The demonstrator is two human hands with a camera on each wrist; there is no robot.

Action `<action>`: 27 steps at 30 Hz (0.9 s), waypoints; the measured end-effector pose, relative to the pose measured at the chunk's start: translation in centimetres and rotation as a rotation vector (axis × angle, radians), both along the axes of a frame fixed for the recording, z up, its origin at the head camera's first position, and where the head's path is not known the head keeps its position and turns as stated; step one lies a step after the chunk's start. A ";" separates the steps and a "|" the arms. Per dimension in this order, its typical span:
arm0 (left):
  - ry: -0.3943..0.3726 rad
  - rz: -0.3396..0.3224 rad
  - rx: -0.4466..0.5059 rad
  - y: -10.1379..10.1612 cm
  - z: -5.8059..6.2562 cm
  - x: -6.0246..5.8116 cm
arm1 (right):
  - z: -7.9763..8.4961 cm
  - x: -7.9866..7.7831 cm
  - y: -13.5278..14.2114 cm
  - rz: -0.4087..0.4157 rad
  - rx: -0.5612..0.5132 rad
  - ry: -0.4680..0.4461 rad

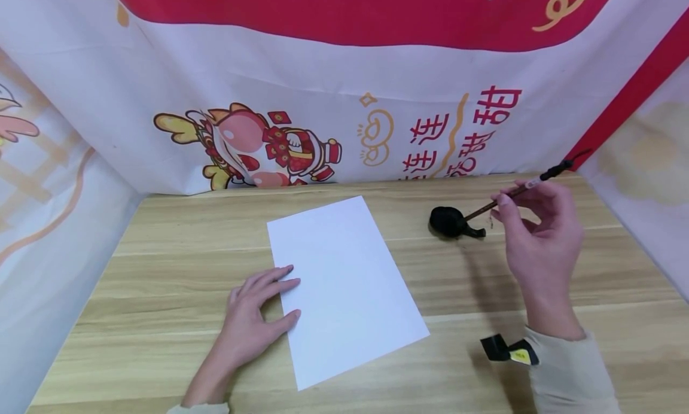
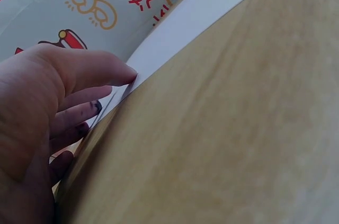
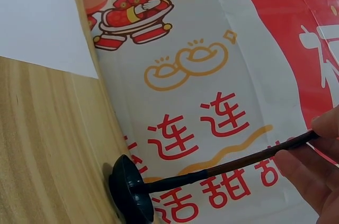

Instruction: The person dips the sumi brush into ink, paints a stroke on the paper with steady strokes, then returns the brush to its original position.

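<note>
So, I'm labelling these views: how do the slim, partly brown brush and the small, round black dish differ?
The brush is long and slender, whereas the dish is squat and rounded. The brush slants, held in the right hand; the dish rests on the pale wood-grain table. The brush is partly brown, the dish black. Both look dark.

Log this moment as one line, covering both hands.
left hand: touches left edge of paper | right hand: holds brush | brush tip: in black dish | paper: blank
</note>
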State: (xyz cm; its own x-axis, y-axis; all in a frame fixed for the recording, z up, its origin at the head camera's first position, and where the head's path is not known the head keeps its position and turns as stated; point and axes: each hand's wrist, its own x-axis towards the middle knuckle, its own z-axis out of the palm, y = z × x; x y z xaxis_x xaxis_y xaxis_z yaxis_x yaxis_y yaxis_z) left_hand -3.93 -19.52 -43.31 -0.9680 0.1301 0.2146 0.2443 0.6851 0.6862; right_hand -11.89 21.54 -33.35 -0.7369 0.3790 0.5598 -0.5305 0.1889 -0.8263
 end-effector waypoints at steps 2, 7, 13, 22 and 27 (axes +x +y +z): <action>-0.002 0.004 0.007 0.0 0.0 0.0 | 0.0 0.0 0.0 0.003 -0.007 0.004; -0.011 0.007 0.015 0.0 -0.1 -0.1 | 0.1 0.0 0.1 -0.047 0.033 -0.012; -0.012 0.008 0.014 0.0 -0.1 -0.1 | 0.4 0.3 0.2 -0.159 0.127 -0.080; -0.025 0.011 0.019 0.0 0.1 0.0 | 0.5 0.3 0.2 -0.226 0.153 -0.116; -0.033 0.011 0.019 0.0 0.0 0.0 | 0.2 0.2 0.4 -0.245 0.167 -0.120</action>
State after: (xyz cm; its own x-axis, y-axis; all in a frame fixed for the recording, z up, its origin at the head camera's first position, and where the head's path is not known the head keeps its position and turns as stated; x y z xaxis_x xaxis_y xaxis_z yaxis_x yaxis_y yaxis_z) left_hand -3.94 -19.48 -43.27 -0.9758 0.1160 0.1853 0.2143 0.6742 0.7067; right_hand -11.70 21.98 -33.14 -0.6999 0.4633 0.5436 -0.3531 0.4371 -0.8272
